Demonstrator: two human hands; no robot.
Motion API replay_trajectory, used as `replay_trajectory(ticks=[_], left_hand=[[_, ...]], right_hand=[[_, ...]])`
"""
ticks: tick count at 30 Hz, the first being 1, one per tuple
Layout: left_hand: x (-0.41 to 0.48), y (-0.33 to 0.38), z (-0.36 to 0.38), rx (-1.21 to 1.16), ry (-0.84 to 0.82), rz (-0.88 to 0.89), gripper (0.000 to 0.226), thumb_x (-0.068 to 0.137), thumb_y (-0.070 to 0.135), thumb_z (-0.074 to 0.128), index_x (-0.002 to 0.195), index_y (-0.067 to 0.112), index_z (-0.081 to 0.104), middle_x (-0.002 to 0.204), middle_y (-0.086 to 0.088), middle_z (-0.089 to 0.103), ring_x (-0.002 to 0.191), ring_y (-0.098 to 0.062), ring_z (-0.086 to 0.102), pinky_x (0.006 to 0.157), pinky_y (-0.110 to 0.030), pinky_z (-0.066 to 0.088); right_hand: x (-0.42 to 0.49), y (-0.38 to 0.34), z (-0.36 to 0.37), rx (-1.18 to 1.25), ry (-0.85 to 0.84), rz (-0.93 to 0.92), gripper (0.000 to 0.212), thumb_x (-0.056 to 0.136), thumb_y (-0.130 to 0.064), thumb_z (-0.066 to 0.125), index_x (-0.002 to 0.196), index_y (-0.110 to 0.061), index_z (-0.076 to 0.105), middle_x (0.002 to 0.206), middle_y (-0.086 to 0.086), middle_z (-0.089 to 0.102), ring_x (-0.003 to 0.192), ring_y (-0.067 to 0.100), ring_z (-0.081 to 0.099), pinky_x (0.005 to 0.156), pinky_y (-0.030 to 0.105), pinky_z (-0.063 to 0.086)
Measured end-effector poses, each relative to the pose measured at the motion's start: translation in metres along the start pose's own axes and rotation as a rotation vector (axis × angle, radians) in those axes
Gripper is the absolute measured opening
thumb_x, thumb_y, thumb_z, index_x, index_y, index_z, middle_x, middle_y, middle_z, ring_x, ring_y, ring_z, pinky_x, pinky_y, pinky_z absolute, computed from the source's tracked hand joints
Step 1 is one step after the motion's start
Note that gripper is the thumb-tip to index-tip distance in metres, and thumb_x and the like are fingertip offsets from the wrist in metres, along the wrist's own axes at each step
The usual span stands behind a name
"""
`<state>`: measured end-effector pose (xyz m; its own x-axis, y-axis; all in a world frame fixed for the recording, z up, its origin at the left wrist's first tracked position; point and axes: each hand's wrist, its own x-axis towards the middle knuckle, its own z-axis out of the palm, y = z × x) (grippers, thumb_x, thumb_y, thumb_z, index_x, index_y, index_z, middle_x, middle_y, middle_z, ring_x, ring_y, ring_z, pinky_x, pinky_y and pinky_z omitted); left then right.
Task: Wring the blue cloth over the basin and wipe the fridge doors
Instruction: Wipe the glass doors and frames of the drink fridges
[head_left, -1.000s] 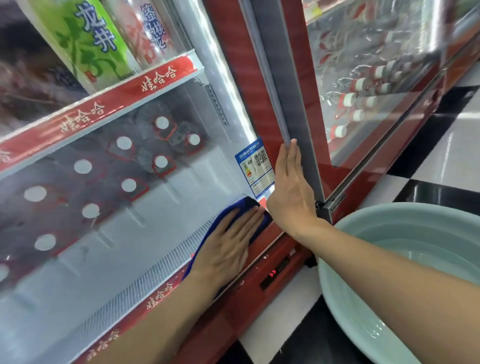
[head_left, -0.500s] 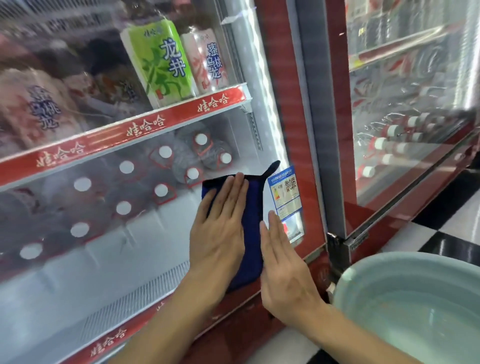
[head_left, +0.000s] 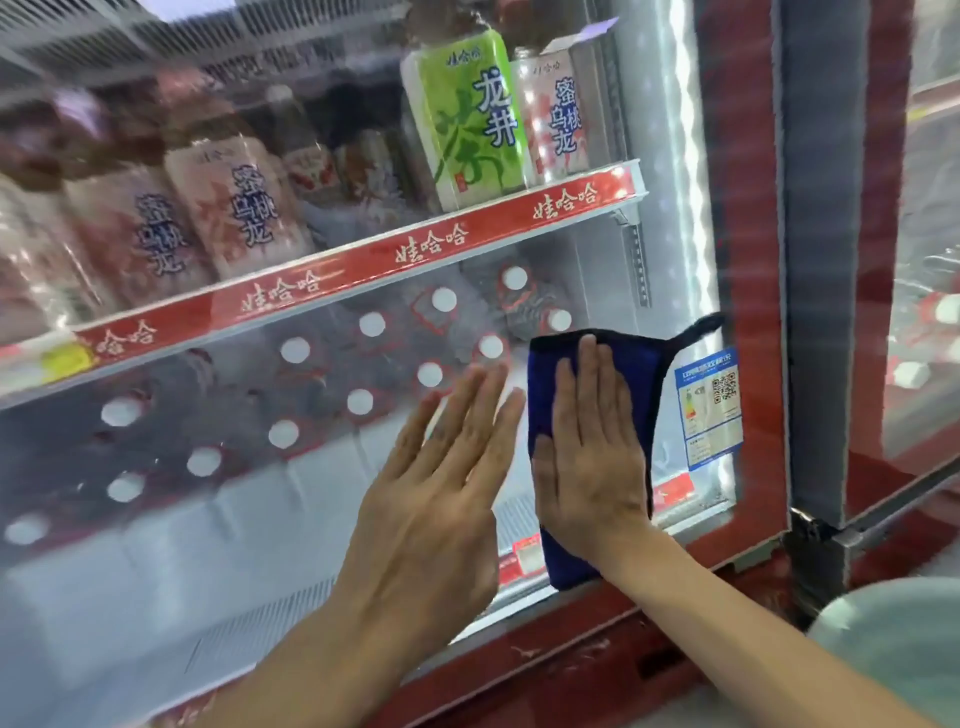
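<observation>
Wringing looks done to me: the blue cloth (head_left: 644, 374) is on the fridge door (head_left: 260, 519) glass just left of the energy label (head_left: 709, 405), pinned flat under the right hand (head_left: 592, 457), fingers straight, not gripping. The left hand (head_left: 441, 493) is further left of the label, spread flat and holding nothing, though it's too blurry to say if it touches the glass. The basin (head_left: 898, 639) sits below-right of the label, and I'd guess most of this door, plus the other door (head_left: 924, 260) right of the label, is left to wipe.

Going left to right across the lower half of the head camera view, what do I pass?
left hand → blue cloth → blue sticker → grey door seal → basin
</observation>
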<state>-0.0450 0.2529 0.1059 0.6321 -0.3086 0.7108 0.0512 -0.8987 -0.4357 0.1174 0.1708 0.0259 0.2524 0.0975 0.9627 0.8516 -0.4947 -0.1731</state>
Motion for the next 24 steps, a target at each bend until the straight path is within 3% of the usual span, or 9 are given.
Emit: replay_trajectory(ticks=[3, 7, 16, 24], left_hand=[[-0.034, -0.034, -0.008, 0.132, 0.091, -0.166, 0.077, 0.082, 0.007, 0.037, 0.157, -0.003, 0.020, 0.169, -0.018, 0.007, 0.157, -0.032, 0.007, 0.127, -0.051, 0.004], [-0.059, -0.068, -0.009, 0.217, 0.043, -0.285, 0.080, 0.086, 0.013, 0.045, 0.158, -0.003, 0.013, 0.168, -0.022, 0.007, 0.157, -0.035, 0.006, 0.127, -0.051, 0.001], [-0.068, -0.081, -0.003, 0.219, 0.063, -0.240, 0.077, 0.086, 0.011, 0.048, 0.157, -0.005, 0.021, 0.169, -0.016, 0.004, 0.157, -0.031, 0.006, 0.127, -0.050, 0.004], [-0.076, -0.103, -0.027, 0.290, -0.012, -0.124, 0.077, 0.086, 0.007, 0.048, 0.157, -0.004, 0.020, 0.167, -0.020, 0.013, 0.156, -0.033, 0.011, 0.127, -0.051, 0.010]], right_hand=[[0.008, -0.011, 0.005, -0.054, 0.026, 0.010, 0.064, 0.104, -0.028, 0.023, 0.158, 0.001, 0.007, 0.167, 0.021, 0.003, 0.156, 0.032, -0.002, 0.127, 0.045, 0.003], [0.013, -0.018, 0.004, -0.085, 0.018, -0.008, 0.067, 0.099, -0.025, 0.030, 0.156, 0.005, 0.010, 0.164, 0.026, 0.008, 0.156, 0.032, -0.005, 0.127, 0.046, 0.003], [0.019, -0.048, 0.011, -0.105, -0.010, -0.079, 0.065, 0.104, -0.032, 0.015, 0.159, -0.002, -0.002, 0.168, 0.015, -0.011, 0.156, 0.036, -0.004, 0.126, 0.046, -0.001], [0.010, -0.108, 0.024, -0.006, -0.125, -0.318, 0.063, 0.107, -0.032, 0.019, 0.160, -0.004, 0.001, 0.169, 0.013, -0.009, 0.157, 0.029, -0.001, 0.126, 0.039, -0.002]])
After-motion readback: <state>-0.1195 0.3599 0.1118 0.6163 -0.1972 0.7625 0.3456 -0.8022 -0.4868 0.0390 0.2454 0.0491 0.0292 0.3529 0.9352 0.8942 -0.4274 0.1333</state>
